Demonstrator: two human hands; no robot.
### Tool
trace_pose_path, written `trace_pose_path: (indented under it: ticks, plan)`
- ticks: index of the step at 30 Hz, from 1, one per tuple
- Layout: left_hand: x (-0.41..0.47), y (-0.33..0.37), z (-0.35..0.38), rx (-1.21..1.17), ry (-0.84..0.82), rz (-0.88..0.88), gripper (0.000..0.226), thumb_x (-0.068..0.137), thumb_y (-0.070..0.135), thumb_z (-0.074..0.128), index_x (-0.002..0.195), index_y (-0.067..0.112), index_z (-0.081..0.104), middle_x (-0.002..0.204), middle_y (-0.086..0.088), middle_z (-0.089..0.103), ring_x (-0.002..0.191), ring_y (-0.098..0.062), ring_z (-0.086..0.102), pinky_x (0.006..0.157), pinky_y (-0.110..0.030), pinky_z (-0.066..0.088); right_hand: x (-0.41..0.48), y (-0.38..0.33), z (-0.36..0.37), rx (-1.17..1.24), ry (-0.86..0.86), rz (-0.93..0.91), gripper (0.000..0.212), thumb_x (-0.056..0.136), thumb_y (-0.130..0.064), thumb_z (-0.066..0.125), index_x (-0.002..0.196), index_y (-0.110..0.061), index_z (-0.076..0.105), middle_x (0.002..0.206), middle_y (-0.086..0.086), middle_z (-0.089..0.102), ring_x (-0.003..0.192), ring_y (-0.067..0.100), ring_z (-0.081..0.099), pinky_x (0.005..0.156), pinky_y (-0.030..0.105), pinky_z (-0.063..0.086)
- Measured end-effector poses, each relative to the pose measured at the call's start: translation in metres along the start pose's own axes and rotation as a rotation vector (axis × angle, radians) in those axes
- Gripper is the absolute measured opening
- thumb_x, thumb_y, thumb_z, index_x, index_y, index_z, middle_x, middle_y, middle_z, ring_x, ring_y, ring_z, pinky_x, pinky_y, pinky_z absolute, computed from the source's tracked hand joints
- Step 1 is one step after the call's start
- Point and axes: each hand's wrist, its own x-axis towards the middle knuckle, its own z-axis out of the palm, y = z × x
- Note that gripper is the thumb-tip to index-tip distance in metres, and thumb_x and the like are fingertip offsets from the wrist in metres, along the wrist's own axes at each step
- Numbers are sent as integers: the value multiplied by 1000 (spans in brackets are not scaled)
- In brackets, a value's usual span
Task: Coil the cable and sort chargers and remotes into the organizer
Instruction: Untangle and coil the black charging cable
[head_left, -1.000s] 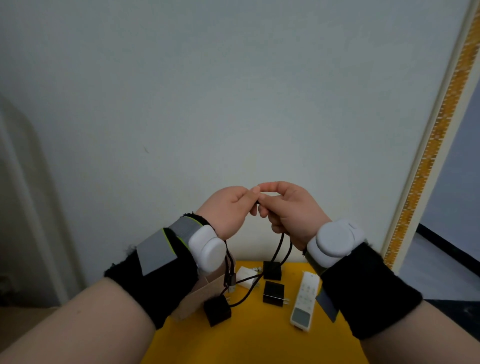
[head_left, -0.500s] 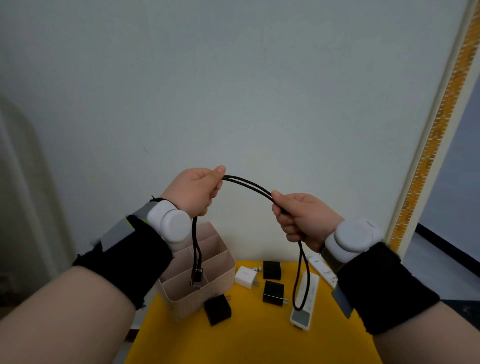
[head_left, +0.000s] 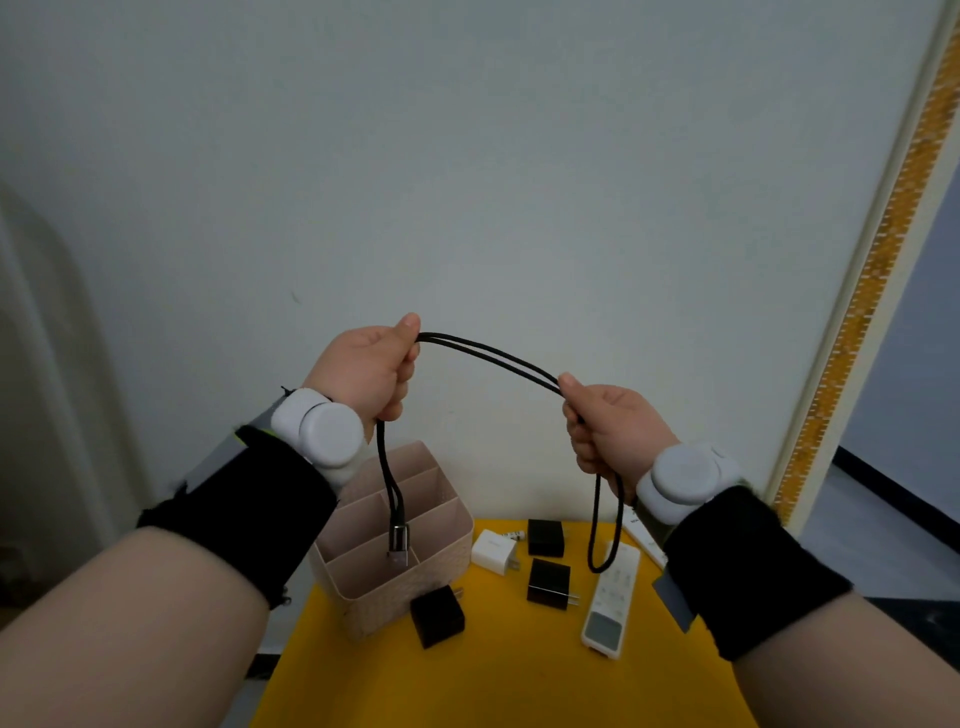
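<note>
A black cable (head_left: 493, 356), doubled into two strands, arcs between my hands above the table. My left hand (head_left: 366, 374) grips one end of the span, and the plug ends (head_left: 399, 543) hang below it over the organizer. My right hand (head_left: 605, 423) grips the other end, with the folded loop (head_left: 602, 540) dangling under it. The pink divided organizer (head_left: 441, 551) stands on the yellow table (head_left: 498, 670). Three black chargers (head_left: 436, 616) (head_left: 548, 581) (head_left: 545, 537), a white charger (head_left: 493, 552) and a white remote (head_left: 610, 603) lie beside it. A second white remote (head_left: 641, 535) is mostly hidden behind my right wrist.
A pale wall rises right behind the table. A white door frame with an orange patterned strip (head_left: 878, 270) runs up the right side. The table's left edge drops to the floor near my left forearm.
My hands, pinched together a second ago, have drawn apart. The doubled cable now spans between them, and the organizer has come into view.
</note>
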Motion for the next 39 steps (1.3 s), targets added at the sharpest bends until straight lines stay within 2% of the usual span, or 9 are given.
trace_pose_path:
  ticks: [5,9,13,17,22,27,31,34,39]
  plan:
    - [0,0,9,150,-50,52,40,91,39,49,59,17,46,42,10,34,36,-10,22,40,-18,20,-4,18,-2,-305,-108,-59,13,82,-29,66,77,-18,65,62,-3,69,61,14,65,71,27,48]
    - [-3,-2,26,183,-100,65,41,92,39,49,57,17,46,41,10,33,37,-10,21,43,-19,17,-5,17,11,-376,-219,-58,15,81,-22,68,93,-28,64,85,-2,76,89,8,70,91,24,47]
    - [-4,-5,30,186,-126,47,41,92,40,49,57,18,47,42,9,34,36,-10,21,43,-19,17,-5,1,28,-46,-151,-126,9,89,-13,58,84,-15,65,58,-4,64,57,14,62,71,29,55]
    - [-3,-9,26,199,-158,20,41,93,40,47,58,17,46,41,11,33,35,-9,21,42,-18,16,-3,-13,25,127,-77,-115,15,88,-14,59,74,-10,62,50,0,43,38,8,34,38,18,33]
    - [-6,-17,26,205,-209,-20,40,93,39,46,60,16,50,42,9,34,35,-8,22,39,-16,19,8,-26,18,224,54,-124,9,87,-11,61,90,-18,55,52,-2,43,44,9,31,37,17,24]
    - [-13,-22,40,-9,-284,-92,38,95,39,41,78,11,60,48,5,32,40,-10,23,43,-20,20,16,-40,20,273,99,-112,14,84,-12,63,83,-20,52,46,-9,40,35,5,27,35,16,23]
    - [-15,-29,42,-14,-341,-108,27,91,35,52,89,11,64,55,3,38,46,-12,36,50,-26,36,20,-51,16,252,144,-129,17,80,-12,69,83,-20,55,57,-3,38,38,7,27,37,17,22]
    - [-20,-40,39,70,-350,-153,25,92,30,51,80,11,60,51,5,37,45,-11,38,55,-27,41,21,-60,8,242,150,-176,15,77,-9,70,86,-18,61,63,0,42,37,6,28,38,18,23]
    - [-20,-48,40,-82,-254,-223,36,94,38,44,65,16,44,46,5,31,38,-9,22,42,-20,22,22,-56,3,-109,102,-201,14,74,-6,72,78,-19,69,40,-12,40,41,12,28,42,22,26]
